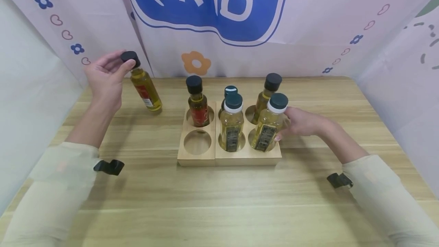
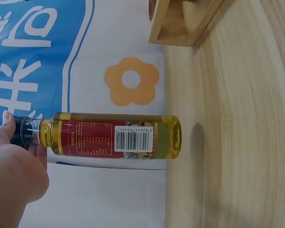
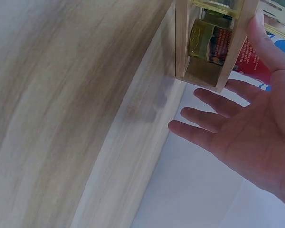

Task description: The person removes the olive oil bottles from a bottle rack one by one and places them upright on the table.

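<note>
My left hand point(image 1: 106, 79) pinches the black cap of an oil bottle point(image 1: 145, 90) between thumb and fingers. In the left wrist view this oil bottle point(image 2: 118, 135) has a red label with a barcode, and its base is off the table. At the right end of the wooden bottle rack point(image 1: 247, 159) is my right hand point(image 1: 302, 121). In the right wrist view the right hand's fingers point(image 3: 206, 135) are spread and straight, with the thumb at the rack's edge. A green-capped oil bottle point(image 1: 265, 132) stands in the front right hole beside this hand.
Another green-capped bottle point(image 1: 231, 129) fills the front middle hole. Behind stand a black-capped bottle point(image 1: 199, 109) at left, a green-capped one point(image 1: 230, 90) mostly hidden, and a black-capped one point(image 1: 262, 100) at right. The front left hole point(image 1: 197, 142) holds no bottle. A printed cloth point(image 1: 298, 56) hangs behind the table.
</note>
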`<state>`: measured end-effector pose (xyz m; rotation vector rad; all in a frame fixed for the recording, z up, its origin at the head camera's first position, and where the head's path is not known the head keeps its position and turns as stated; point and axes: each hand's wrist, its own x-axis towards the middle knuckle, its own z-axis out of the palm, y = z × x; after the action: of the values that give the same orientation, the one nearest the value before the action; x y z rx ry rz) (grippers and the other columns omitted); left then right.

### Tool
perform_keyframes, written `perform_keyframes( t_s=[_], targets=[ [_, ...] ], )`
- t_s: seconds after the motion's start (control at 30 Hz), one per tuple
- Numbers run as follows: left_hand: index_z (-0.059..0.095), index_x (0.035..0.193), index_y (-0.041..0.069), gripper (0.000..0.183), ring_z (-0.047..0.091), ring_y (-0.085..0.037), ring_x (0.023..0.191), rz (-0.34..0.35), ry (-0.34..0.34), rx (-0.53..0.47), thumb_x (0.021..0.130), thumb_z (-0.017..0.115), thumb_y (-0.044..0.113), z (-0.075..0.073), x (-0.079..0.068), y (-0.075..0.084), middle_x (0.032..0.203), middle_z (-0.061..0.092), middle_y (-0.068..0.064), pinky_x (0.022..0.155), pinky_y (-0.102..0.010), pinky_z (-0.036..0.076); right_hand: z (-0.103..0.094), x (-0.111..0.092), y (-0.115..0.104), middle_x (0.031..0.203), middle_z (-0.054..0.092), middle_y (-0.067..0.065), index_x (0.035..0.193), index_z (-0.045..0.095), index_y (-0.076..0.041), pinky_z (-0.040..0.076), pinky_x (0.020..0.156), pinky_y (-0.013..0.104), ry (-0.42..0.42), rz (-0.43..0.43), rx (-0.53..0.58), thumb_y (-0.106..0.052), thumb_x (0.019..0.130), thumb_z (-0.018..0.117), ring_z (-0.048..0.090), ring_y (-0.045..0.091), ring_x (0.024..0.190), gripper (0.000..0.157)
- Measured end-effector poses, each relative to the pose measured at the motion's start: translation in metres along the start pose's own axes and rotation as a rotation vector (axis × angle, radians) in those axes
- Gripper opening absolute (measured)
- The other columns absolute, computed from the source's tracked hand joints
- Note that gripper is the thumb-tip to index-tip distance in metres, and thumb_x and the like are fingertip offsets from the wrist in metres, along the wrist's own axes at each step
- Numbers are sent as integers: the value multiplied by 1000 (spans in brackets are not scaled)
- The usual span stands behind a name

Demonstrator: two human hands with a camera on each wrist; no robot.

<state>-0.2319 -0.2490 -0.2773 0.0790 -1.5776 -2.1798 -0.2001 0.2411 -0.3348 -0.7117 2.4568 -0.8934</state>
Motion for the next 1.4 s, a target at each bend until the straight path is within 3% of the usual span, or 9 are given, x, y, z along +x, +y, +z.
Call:
perform_keyframes(
  t_s=[0.33,0.73,1.4],
  targets=[
    [75,112,-2,44,75,-17,102,-19,24,-6,71,92,-4,2,12,-6,110,79,-8,96,-22,57,-2,1,1,160,36,31,151,42,5,15,123,70,1,1,-5,-16,76,92,27,52,149,92],
    [76,114,4,44,72,-15,108,-82,57,60,73,93,1,2,20,-9,118,77,-7,98,-18,55,-2,0,0,158,37,32,149,42,7,15,122,71,0,-8,1,-15,76,91,28,54,148,91],
    [77,112,10,41,72,-14,110,-114,75,96,74,93,6,0,25,-17,122,75,-5,99,-16,53,0,1,4,145,55,29,142,51,7,23,120,71,24,-36,-17,-16,77,92,40,52,143,80]
  ],
)
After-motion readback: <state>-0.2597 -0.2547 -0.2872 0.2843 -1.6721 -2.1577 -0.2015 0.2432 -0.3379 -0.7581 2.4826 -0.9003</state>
